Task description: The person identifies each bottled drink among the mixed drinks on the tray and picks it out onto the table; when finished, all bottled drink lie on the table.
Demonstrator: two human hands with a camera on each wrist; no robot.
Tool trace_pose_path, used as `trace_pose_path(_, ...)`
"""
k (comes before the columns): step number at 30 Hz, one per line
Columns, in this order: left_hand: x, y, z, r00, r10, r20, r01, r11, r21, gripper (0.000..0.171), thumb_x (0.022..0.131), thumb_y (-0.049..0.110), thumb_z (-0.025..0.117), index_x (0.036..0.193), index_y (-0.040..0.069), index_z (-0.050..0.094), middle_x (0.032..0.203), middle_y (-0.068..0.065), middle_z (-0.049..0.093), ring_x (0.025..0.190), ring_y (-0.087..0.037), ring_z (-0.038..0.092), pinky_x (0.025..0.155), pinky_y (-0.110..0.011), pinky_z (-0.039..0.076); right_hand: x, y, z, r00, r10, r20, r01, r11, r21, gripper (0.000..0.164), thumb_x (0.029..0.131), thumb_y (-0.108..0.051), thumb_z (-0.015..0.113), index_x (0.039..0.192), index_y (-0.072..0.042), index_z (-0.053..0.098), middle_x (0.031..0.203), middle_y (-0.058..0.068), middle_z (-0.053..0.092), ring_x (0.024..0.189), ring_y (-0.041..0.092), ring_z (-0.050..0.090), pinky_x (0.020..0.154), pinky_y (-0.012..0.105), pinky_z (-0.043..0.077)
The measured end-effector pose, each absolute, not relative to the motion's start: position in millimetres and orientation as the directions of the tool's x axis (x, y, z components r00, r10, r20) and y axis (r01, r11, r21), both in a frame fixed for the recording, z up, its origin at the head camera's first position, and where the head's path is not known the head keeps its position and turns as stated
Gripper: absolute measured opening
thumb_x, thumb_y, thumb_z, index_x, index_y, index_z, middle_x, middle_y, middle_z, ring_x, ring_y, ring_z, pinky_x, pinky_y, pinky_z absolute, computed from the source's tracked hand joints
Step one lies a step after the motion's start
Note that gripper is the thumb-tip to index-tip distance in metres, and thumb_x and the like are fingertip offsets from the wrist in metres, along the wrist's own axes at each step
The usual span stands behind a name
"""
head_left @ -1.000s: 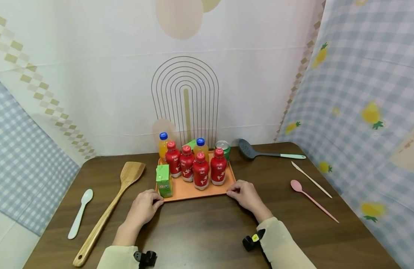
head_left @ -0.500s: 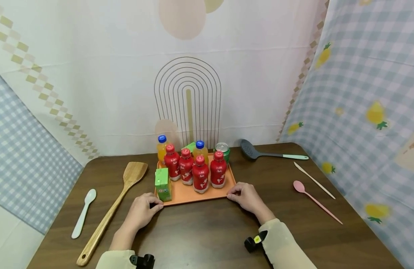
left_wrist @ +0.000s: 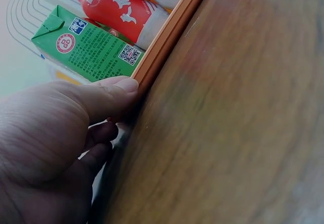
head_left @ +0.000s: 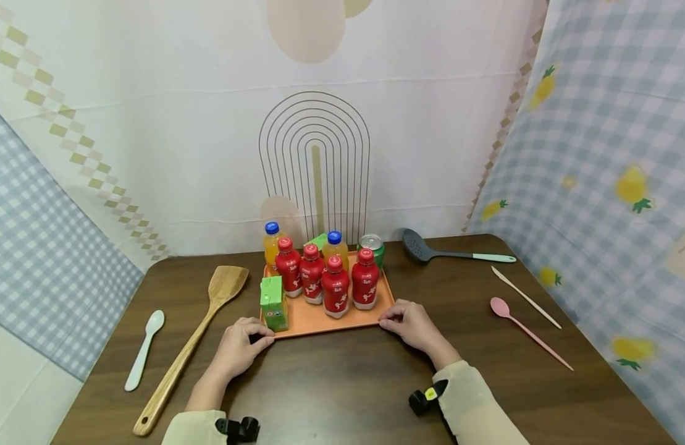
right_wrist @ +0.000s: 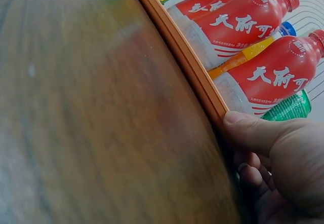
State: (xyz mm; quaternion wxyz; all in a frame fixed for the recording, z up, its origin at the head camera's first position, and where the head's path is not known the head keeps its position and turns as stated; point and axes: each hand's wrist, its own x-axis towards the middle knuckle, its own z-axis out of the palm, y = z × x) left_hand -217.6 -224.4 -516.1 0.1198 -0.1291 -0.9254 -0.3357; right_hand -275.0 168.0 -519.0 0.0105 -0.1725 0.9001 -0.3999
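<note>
An orange tray (head_left: pixel 314 322) on the brown table carries several red-wrapped bottles (head_left: pixel 335 292), two orange-juice bottles (head_left: pixel 272 243) with blue caps, a green can (head_left: pixel 372 245) and a green drink carton (head_left: pixel 273 306). Another green carton (head_left: pixel 318 241) is mostly hidden at the back. My left hand (head_left: pixel 235 352) pinches the tray's near left corner, thumb on the rim and fingers curled below, as the left wrist view shows. At the near right corner, my right hand (head_left: pixel 413 326) grips the tray the same way, its thumb (right_wrist: pixel 248 127) against the rim.
Left of the tray lie a wooden spatula (head_left: pixel 209 309) and a white spoon (head_left: pixel 144 352). To the right are a dark skimmer (head_left: pixel 425 248) with a mint handle end, a cream-coloured knife (head_left: pixel 525 296) and a pink spoon (head_left: pixel 531 334). Patterned cloth (head_left: pixel 220 123) hangs behind.
Between the two earlier frames the tray, with its drinks, came slightly nearer to me with both hands on it. Since then, little besides a small shift of the head view differs.
</note>
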Motion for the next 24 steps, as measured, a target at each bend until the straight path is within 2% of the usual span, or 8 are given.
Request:
trace_pose_path(10, -217, -225, -516, -0.947, 0.147, 0.285, 0.3, 0.721, 0.624, 0.013, 0.078, 0.014, 0.08, 0.078, 0.025, 0.074, 0.085, 0.016, 0.064, 0.091, -0.014, 0.059, 0.084, -0.041, 0.046, -275, 169, -520, -0.945, -0.311, 0.106, -0.285, 0.617, -0.733, 0.015, 0.082, -0.033, 0.076, 0.085, -0.018, 0.077, 0.081, -0.009, 0.06, 0.074, 0.011, 0.054, 0.066, 0.027, 0.046)
trace_pose_path(17, -217, -224, -517, -0.953, 0.14, 0.27, 0.286, 0.716, 0.637, 0.012, 0.079, 0.015, 0.08, 0.078, 0.025, 0.074, 0.084, 0.016, 0.063, 0.091, -0.013, 0.058, 0.085, -0.04, 0.046, -273, 172, -517, -0.948, -0.307, 0.079, -0.257, 0.597, -0.76, 0.007, 0.084, -0.024, 0.075, 0.091, -0.022, 0.076, 0.087, -0.008, 0.064, 0.079, 0.013, 0.056, 0.07, 0.03, 0.048)
trace_pose_path(21, -218, -224, -518, -0.95, 0.145, 0.278, 0.295, 0.713, 0.636, 0.011, 0.079, 0.015, 0.08, 0.078, 0.025, 0.074, 0.084, 0.015, 0.064, 0.091, -0.014, 0.058, 0.084, -0.04, 0.046, -274, 174, -504, -0.952, -0.294, 0.085, -0.249, 0.584, -0.773, 0.015, 0.086, -0.023, 0.073, 0.1, -0.017, 0.075, 0.09, -0.005, 0.067, 0.079, 0.014, 0.057, 0.069, 0.03, 0.048)
trace_pose_path(24, -218, -224, -518, -0.947, 0.143, 0.289, 0.301, 0.712, 0.634, 0.011, 0.079, 0.015, 0.08, 0.078, 0.024, 0.074, 0.084, 0.015, 0.064, 0.09, -0.013, 0.058, 0.084, -0.04, 0.046, -276, 170, -487, -0.953, -0.272, 0.134, -0.271, 0.566, -0.779, 0.022, 0.088, -0.021, 0.072, 0.107, -0.011, 0.072, 0.092, -0.002, 0.068, 0.079, 0.016, 0.058, 0.067, 0.029, 0.05)
